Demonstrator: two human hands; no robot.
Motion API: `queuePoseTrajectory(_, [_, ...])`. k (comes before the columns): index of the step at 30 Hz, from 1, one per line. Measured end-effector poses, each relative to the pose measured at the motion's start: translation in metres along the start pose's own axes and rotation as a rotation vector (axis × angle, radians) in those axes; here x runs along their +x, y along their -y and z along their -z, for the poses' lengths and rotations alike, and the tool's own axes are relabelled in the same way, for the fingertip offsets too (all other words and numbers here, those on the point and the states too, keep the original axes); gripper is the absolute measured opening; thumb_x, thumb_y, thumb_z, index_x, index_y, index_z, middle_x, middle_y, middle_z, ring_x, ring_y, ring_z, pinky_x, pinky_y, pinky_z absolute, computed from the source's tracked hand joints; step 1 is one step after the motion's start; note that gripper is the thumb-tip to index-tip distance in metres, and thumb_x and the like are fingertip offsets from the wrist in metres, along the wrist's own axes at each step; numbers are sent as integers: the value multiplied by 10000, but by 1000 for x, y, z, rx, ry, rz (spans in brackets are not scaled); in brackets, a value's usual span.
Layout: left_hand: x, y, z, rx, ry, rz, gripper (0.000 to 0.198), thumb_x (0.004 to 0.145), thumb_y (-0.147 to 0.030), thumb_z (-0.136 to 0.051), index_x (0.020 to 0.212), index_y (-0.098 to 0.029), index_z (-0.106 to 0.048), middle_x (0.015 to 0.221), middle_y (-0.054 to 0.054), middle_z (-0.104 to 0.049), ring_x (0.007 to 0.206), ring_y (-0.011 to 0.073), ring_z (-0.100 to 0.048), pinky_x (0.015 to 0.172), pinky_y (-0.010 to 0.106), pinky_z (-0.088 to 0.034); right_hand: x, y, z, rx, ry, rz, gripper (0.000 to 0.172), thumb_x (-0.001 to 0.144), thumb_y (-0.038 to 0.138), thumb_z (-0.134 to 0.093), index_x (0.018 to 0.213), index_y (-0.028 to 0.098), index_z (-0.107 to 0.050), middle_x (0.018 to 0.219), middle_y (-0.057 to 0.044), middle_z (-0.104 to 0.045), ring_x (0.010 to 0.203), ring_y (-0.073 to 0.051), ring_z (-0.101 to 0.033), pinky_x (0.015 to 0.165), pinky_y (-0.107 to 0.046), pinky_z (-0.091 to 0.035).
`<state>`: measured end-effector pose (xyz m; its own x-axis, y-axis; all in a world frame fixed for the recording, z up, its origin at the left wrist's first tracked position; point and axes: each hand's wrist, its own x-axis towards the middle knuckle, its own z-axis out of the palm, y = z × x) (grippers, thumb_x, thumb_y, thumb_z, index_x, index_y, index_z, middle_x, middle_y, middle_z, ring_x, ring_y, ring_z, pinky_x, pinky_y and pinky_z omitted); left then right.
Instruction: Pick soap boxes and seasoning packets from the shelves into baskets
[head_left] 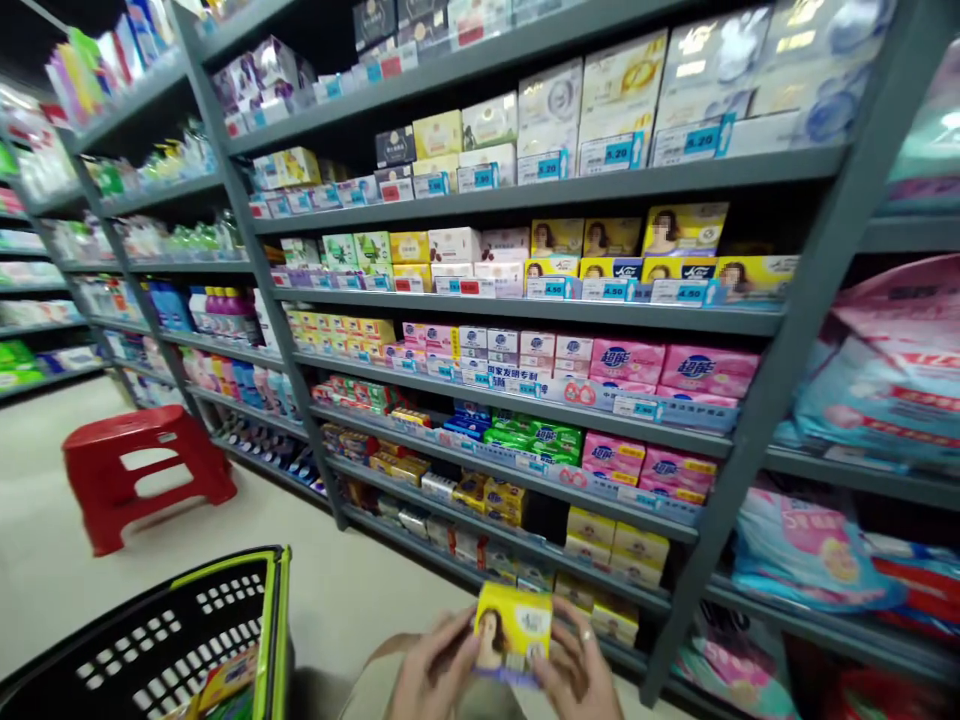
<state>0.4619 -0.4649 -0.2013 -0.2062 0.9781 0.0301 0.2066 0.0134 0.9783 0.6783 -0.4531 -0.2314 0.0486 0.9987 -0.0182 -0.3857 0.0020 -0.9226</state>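
Both hands hold the yellow box low before the shelves — left hand clamped on its left edge, right hand on its right. Best to keep the printed face up and level; the basket sits close at left.

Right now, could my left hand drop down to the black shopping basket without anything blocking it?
Probably yes. The left hand grips the yellow soap box together with the right hand, and the black shopping basket sits just to its left with bare floor between and its top open.
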Motion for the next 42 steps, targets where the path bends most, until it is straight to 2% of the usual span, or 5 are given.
queuePoseTrajectory(4, [52, -151, -16, 76, 73, -421, 410, 980, -560, -672, 1319, -370, -802, 1256, 52, -789, 1223, 292, -729, 1155, 439, -583, 52, 141, -15, -202, 168, 339, 578, 850, 466, -894, 1337, 280, -645, 1396, -121, -734, 1260, -295, -741, 1114, -445, -613])
queuePoseTrajectory(8, [127, -285, -28, -41, -4, -828, 420, 992, -437, -709, 1371, -268, -770, 1345, 69, -784, 1210, 253, -753, 1131, 432, -609, 113, 281, -60, -343, 43, 875, 536, 930, 427, -812, 1416, 265, -653, 1426, -106, -712, 1257, -260, -734, 1138, -459, -611])
queuePoseTrajectory(15, [260, -422, -37, -51, -83, -1164, 331, 984, -281, -711, 1277, -157, -800, 1297, 141, -800, 1171, 252, -775, 1132, 508, -614, 209, 417, -124, -512, -82, 1238, 466, 960, 353, -737, 1380, 155, -689, 1286, -128, -773, 1175, -232, -760, 1110, -429, -623])
queuePoseTrajectory(25, [345, -446, -40, -85, -147, -1238, 330, 983, -239, -722, 1298, -164, -786, 1297, 120, -803, 1164, 244, -774, 1087, 462, -629, 280, 459, -152, -585, -38, 1210, 360, 858, 283, -809, 1165, 121, -712, 1164, -136, -815, 1076, -236, -800, 1057, -449, -660])
queuePoseTrajectory(42, [354, -457, -31, 275, -299, -1140, 292, 1013, -343, -691, 1220, -188, -826, 1128, 138, -798, 1071, 259, -701, 1073, 463, -572, 292, 473, -159, -957, -273, 1153, 207, 935, 272, -784, 1080, 125, -779, 1025, -126, -838, 985, -288, -826, 944, -437, -668])
